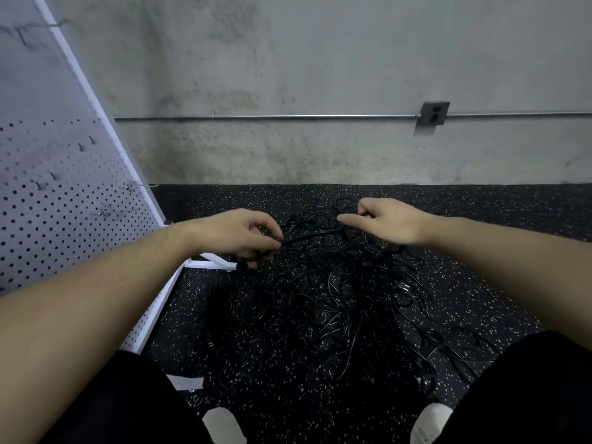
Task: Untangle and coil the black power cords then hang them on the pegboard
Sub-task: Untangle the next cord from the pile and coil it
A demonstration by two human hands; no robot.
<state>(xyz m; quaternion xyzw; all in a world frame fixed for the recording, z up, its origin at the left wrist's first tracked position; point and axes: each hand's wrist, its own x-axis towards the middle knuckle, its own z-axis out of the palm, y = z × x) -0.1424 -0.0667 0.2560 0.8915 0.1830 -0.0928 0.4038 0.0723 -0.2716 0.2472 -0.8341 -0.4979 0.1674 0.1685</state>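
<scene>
A tangled heap of black power cords (336, 293) lies on the dark speckled floor in front of me. My left hand (237, 233) is at the heap's upper left, its fingers curled round a bunch of cord. My right hand (387, 221) is at the heap's top, thumb and fingers pinching a strand. A short stretch of cord (310, 235) runs between the two hands. The white pegboard (61, 203) stands at the left, tilted in view, with several bare metal hooks (105, 209).
A concrete wall rises behind the heap, with a metal conduit (272, 116) and an outlet box (434, 113). The pegboard's white base foot (208, 262) reaches under my left hand. My dark trouser legs and white socks (429, 423) frame the bottom of the view.
</scene>
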